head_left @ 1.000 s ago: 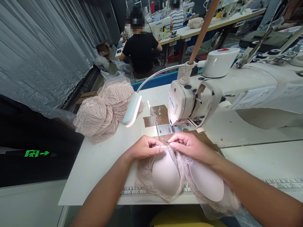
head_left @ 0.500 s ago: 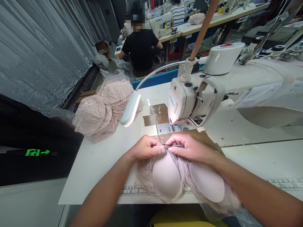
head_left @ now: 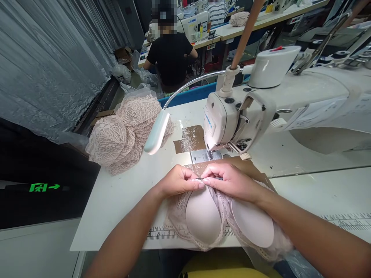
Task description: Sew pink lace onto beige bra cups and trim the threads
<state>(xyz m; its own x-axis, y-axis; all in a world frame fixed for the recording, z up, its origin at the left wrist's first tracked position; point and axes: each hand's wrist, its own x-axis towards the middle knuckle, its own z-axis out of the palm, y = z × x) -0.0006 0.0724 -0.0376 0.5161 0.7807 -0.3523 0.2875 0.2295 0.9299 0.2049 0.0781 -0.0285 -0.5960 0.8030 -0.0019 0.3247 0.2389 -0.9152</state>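
Observation:
A pale pink lace bra (head_left: 203, 216) with two smooth moulded cups lies at the table's front edge, partly hanging over it. My left hand (head_left: 180, 179) pinches the top edge of its left cup between thumb and fingers. Right beside it, my right hand (head_left: 228, 179) is closed at the same edge, its thumb nearly meeting the left thumb. A slim dark metal tool (head_left: 219, 178) shows between the right fingers; its kind is mostly hidden. Both hands are just in front of the sewing machine's needle plate (head_left: 199, 156).
The white sewing machine (head_left: 222, 119) stands ahead to the right. A lamp (head_left: 157, 132) on a flexible neck hangs over the table (head_left: 116, 200). Stacked lace cups (head_left: 116, 135) lie at the left. Printed rulers (head_left: 158, 233) run along the front edge. A person in black (head_left: 171, 58) sits beyond.
The right thumb and fingers have closed in a little toward the left hand, and the metal tool is more covered. The bra stays nearly in place; the view has shifted slightly.

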